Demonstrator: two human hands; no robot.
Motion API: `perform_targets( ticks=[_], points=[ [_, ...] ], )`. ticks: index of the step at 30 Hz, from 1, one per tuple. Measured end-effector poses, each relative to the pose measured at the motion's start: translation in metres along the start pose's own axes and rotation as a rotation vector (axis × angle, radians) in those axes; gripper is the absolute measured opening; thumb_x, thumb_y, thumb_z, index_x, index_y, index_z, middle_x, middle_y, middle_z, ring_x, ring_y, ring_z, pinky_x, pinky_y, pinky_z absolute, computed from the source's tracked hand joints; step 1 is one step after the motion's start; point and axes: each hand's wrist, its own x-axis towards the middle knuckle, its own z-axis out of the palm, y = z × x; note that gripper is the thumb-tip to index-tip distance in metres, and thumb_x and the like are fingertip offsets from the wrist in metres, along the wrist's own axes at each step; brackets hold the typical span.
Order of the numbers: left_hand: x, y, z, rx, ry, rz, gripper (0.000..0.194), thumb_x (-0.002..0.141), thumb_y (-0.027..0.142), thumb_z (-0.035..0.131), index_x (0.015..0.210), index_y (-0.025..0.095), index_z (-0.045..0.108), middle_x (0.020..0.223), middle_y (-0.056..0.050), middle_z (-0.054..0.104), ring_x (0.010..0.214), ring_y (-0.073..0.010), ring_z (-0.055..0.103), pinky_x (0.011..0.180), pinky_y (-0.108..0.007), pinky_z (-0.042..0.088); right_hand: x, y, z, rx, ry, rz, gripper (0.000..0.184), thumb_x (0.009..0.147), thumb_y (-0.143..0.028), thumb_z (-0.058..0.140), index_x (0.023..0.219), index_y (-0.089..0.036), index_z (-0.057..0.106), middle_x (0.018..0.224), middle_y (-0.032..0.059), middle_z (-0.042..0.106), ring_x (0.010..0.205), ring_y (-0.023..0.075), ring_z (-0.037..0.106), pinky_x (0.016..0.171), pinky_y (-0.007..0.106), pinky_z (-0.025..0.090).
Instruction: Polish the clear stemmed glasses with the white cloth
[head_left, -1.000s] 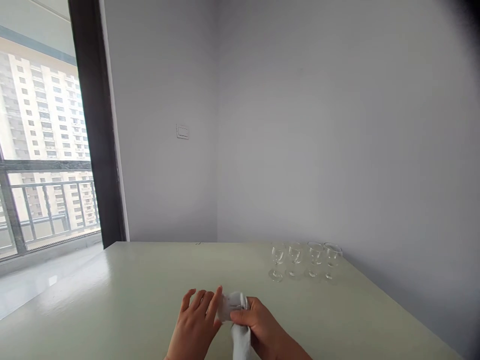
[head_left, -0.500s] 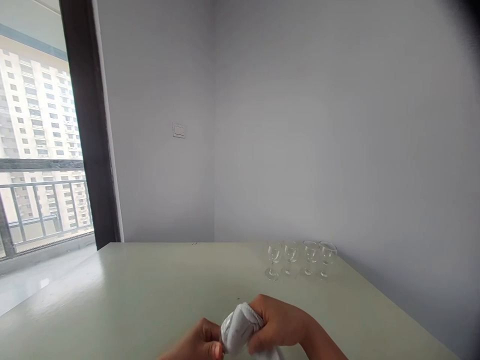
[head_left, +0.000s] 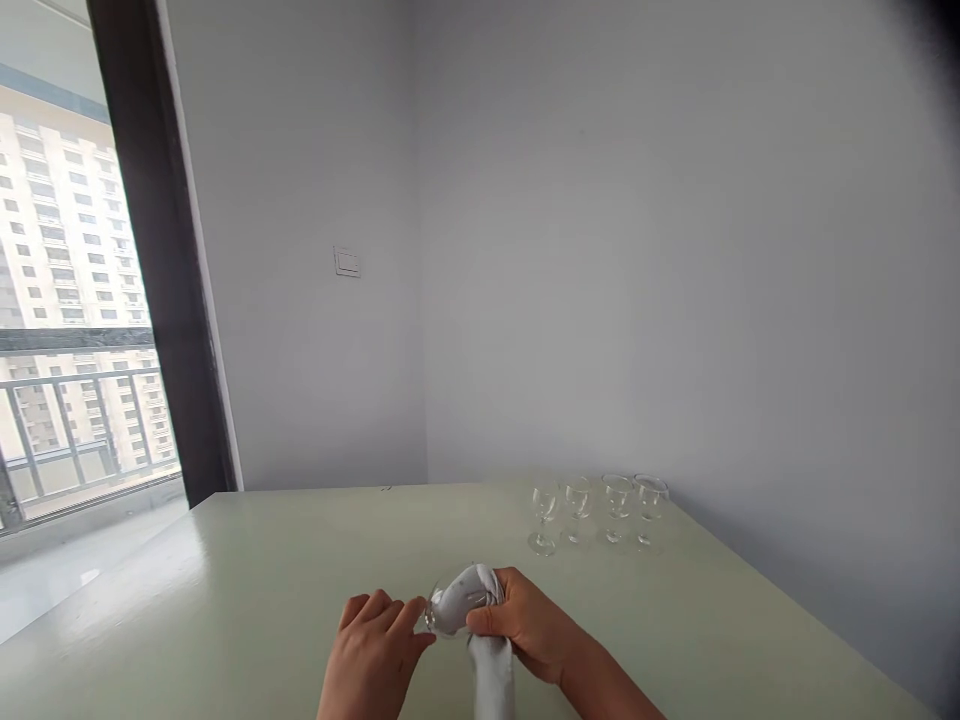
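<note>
Low in the head view, a stemmed glass [head_left: 433, 612] lies tilted on its side above the table, with its stem end toward the left. My left hand [head_left: 373, 643] pinches it there between thumb and fingers. A white cloth [head_left: 492, 675] is bunched in the glass's bowl, and its loose end hangs down toward me. My right hand [head_left: 531, 628] is closed around the cloth at the bowl's mouth, thumb on top. The fingertips of that hand are partly hidden by the cloth.
Several stemmed glasses [head_left: 544, 505] stand upright in a row at the far right of the pale green table [head_left: 285, 590]. Grey walls [head_left: 637, 250] meet behind the table. At left is a window [head_left: 75, 300] with a dark frame.
Both hands have risen slightly with the glass and cloth. My left hand has turned so its back shows, and more of the glass is visible. The view has shifted a little.
</note>
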Motion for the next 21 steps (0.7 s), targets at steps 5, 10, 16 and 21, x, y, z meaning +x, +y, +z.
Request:
perform_targets(
  ticks=[5, 10, 16, 21],
  points=[
    [0.004, 0.002, 0.004, -0.819, -0.598, -0.302, 0.048, 0.072, 0.062, 0.050, 0.075, 0.016, 0.066, 0.049, 0.001, 0.053, 0.045, -0.0100, 0.039, 0.047, -0.023, 0.030, -0.014, -0.025, -0.015, -0.284, -0.238, -0.003, 0.024, 0.060, -0.025, 0.076, 0.080, -0.012, 0.071, 0.067, -0.0004, 0.059, 0.059, 0.0094, 0.048, 0.053, 0.021, 0.036],
    [0.000, 0.002, 0.019, -0.715, -0.520, -0.240, 0.044, 0.077, 0.055, 0.048, 0.090, 0.016, 0.064, 0.069, -0.004, 0.064, 0.057, -0.0138, 0.051, 0.053, -0.025, 0.038, -0.011, -0.022, -0.019, -0.286, -0.174, 0.018, 0.022, 0.057, -0.023, 0.076, 0.076, -0.012, 0.071, 0.064, -0.0010, 0.060, 0.056, 0.0091, 0.048, 0.052, 0.021, 0.035],
    [-0.004, -0.007, 0.015, 0.192, 0.104, 0.168, 0.030, 0.079, 0.015, 0.055, 0.106, 0.028, 0.059, 0.080, 0.000, 0.066, 0.080, -0.0217, 0.057, 0.076, -0.036, 0.039, 0.008, 0.017, 0.007, 0.140, 0.181, 0.023, 0.022, 0.056, -0.028, 0.076, 0.071, -0.013, 0.069, 0.057, -0.0016, 0.055, 0.050, 0.0083, 0.042, 0.049, 0.021, 0.030],
    [0.003, -0.003, 0.004, -0.050, -0.064, 0.001, 0.014, 0.081, 0.029, 0.055, 0.091, 0.026, 0.064, 0.067, 0.002, 0.066, 0.070, -0.0182, 0.056, 0.069, -0.030, 0.038, 0.003, 0.012, 0.000, 0.059, -0.005, -0.037, 0.033, 0.056, -0.030, 0.079, 0.081, -0.011, 0.069, 0.063, 0.0000, 0.058, 0.053, 0.0085, 0.044, 0.049, 0.021, 0.031]
  ],
)
